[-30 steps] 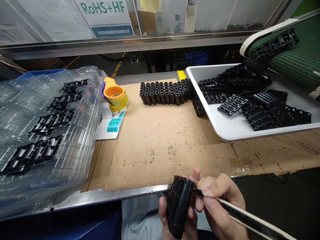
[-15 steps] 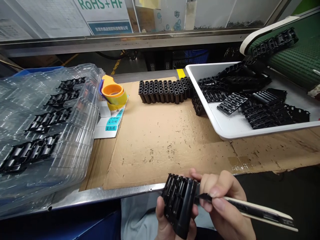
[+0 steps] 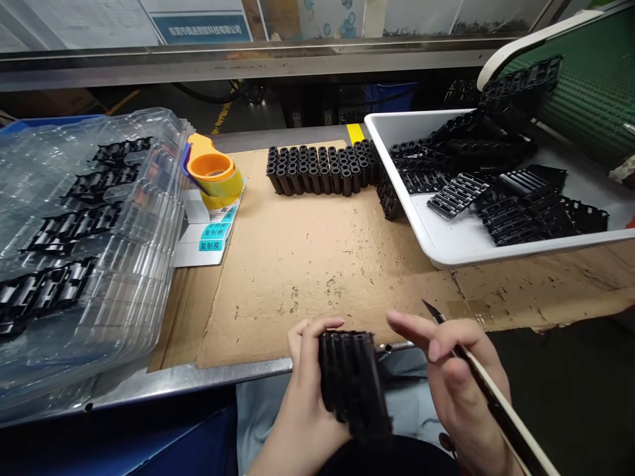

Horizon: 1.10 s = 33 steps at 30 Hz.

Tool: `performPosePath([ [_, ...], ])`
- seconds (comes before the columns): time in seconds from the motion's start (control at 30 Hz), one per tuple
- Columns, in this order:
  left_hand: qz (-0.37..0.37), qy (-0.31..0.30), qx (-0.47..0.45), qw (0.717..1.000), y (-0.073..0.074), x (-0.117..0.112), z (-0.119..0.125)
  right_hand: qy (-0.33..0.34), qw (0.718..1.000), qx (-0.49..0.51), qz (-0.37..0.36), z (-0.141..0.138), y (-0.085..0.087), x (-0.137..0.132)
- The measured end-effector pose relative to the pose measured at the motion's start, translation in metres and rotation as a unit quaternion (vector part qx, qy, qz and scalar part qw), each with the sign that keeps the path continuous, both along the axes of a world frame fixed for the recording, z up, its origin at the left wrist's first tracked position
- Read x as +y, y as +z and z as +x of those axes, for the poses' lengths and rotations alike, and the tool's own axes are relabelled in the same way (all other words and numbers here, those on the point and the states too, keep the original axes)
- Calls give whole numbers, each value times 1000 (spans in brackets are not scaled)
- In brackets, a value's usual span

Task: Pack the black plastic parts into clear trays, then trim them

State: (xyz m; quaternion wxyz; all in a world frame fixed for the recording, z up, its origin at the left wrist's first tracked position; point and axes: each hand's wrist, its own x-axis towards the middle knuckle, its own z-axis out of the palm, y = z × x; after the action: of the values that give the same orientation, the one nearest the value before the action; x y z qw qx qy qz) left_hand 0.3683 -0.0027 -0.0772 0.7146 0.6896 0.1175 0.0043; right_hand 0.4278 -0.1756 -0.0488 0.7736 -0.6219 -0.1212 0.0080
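Observation:
My left hand (image 3: 310,390) is wrapped round a ribbed black plastic part (image 3: 352,383), held upright over my lap at the table's front edge. The part is smeared by motion. To its right, apart from it, my right hand (image 3: 461,377) grips a slim knife (image 3: 489,393) with a pale handle and a dark pointed blade. The blade tip points up and left, away from the part. My right index finger stretches out toward the part without touching it.
A white tray (image 3: 436,254) of black plastic parts stands at the right. Black tubular parts (image 3: 317,172) stand in rows at the back. Stacked clear blister trays (image 3: 143,264) hold more parts at left, beside orange and yellow tape rolls (image 3: 213,178). Cardboard (image 3: 278,264) covers the table.
The knife blade has come away from the black plastic part and swung to point up-left. My left hand has changed its hold and turned the part. The view has shifted slightly.

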Motion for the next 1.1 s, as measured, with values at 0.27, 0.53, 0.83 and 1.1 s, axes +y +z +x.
performPosePath([
  [0.27, 133, -19, 20, 991, 25, 8, -1, 26, 994, 97, 35, 9, -1, 1],
  [0.53, -222, 63, -41, 972, 18, 4, -1, 113, 989, 93, 34, 1, -15, 11],
  [0.83, -543, 24, 36, 838, 16, -3, 15, 1, 999, -31, -22, 0, -7, 0],
  [1.1, -494, 5, 53, 868, 22, -5, 16, -13, 996, 60, -64, 4, -5, -15],
])
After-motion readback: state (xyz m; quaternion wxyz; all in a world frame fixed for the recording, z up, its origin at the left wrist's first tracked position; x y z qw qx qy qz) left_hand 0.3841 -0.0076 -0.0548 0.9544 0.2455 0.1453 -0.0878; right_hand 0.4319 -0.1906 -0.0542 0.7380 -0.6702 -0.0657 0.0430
